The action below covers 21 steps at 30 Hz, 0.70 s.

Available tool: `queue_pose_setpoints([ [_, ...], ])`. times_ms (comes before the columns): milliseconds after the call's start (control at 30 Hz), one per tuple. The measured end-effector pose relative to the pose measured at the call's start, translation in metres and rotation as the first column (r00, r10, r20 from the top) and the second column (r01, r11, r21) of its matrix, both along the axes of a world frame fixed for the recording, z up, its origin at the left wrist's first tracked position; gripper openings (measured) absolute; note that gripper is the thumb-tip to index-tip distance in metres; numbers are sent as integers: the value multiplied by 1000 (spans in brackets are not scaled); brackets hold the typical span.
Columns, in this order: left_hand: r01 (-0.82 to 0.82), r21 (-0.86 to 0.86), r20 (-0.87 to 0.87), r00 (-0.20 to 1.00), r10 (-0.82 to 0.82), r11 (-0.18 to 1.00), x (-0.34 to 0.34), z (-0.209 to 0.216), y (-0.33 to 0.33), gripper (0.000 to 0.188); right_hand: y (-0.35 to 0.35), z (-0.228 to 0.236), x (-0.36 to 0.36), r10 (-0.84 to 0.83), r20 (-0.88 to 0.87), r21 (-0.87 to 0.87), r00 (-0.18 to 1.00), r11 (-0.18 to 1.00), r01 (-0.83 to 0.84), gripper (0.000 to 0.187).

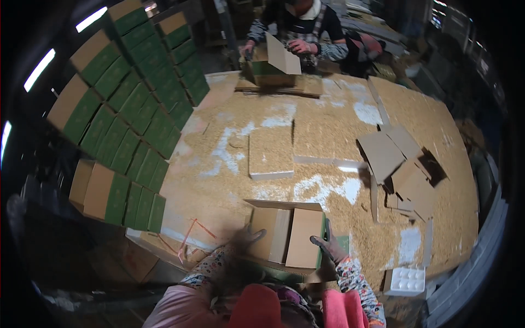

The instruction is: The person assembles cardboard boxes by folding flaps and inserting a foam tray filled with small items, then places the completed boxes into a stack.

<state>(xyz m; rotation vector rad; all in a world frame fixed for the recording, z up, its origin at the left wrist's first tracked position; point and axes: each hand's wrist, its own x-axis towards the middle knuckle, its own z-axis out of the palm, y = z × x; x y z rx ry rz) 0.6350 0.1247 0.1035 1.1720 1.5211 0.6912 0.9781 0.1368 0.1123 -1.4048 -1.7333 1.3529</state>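
Note:
In front of me at the table's near edge stands a cardboard box (304,238), brown inside with some green outside. Two of its flaps lie folded inward, with a grey strip showing between them; its far flap stands up. My left hand (246,239), gloved and somewhat blurred, grips the left side with the thumb over the edge. At the right side my right hand (331,246), also gloved, holds the wall between thumb and fingers. What the box contains is mostly hidden by the flaps.
Tall stacks of green-and-brown boxes (128,104) line the left. Flattened cardboard pieces (383,153) lie on the sawdust-strewn table (328,131). A white tray with round hollows (407,280) sits near right. Across the table, a co-worker (322,33) handles an open box (268,68).

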Motion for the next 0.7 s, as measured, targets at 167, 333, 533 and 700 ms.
queue_pose_setpoints([
  [167,-379,-259,695,566,444,888,-60,42,-12,47,-11,45,-52,-19,-237,-39,971,999,10,52],
  [333,-418,898,131,553,823,138,-229,146,-112,39,-18,144,-190,-256,-614,-302,746,950,77,43],
  [533,-726,614,711,341,615,-308,-544,244,-183,45,-43,263,-430,83,-765,26,638,995,-98,43],
  [700,-955,290,953,282,114,-62,-670,124,-171,58,-78,288,-632,259,-662,261,703,959,-108,45],
])
